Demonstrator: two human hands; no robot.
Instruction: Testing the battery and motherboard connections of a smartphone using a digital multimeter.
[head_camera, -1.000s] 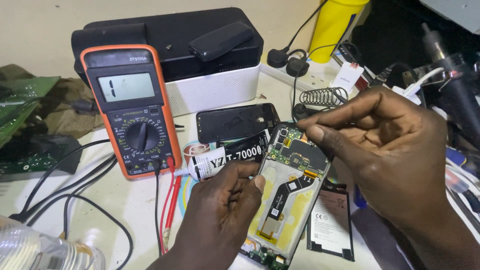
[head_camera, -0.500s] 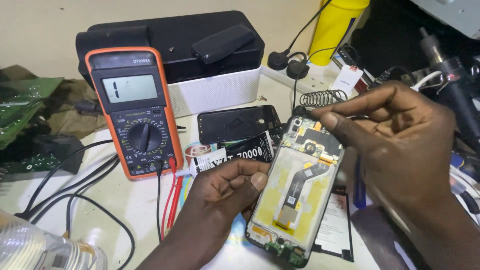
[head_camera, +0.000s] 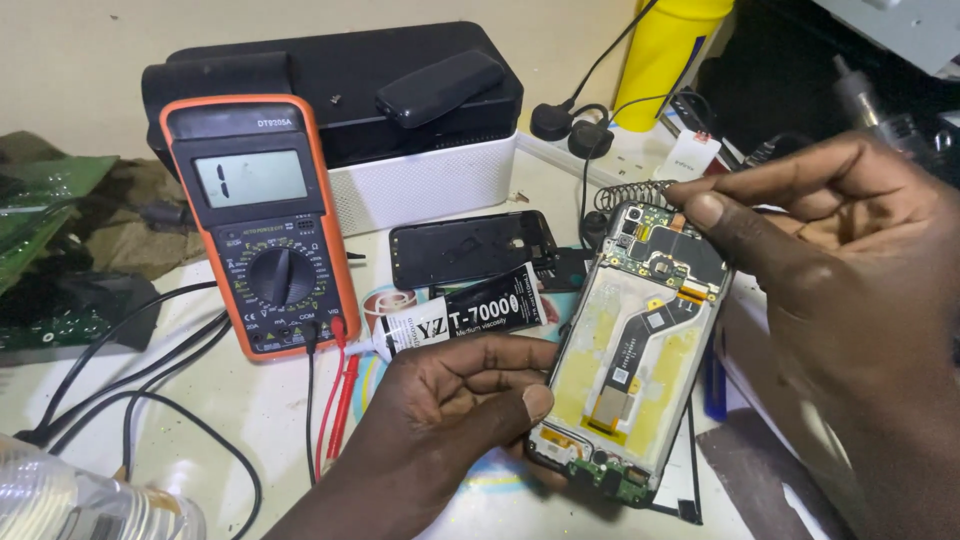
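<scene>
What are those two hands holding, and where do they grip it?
The left hand holds an opened phone, back cover off, by its lower left edge. The right hand pinches at the phone's top end; whether it holds a small tool cannot be told.

Right hand (head_camera: 840, 270) cut off by frame edge.

Both hands are bare: the left hand (head_camera: 450, 400) and the right hand (head_camera: 840, 260) wear no gloves, rings or wristbands. The fingernails are short and trimmed, plain and unpainted. The left forearm and right wrist show no sleeve or cuff up to the frame's edge.
</scene>
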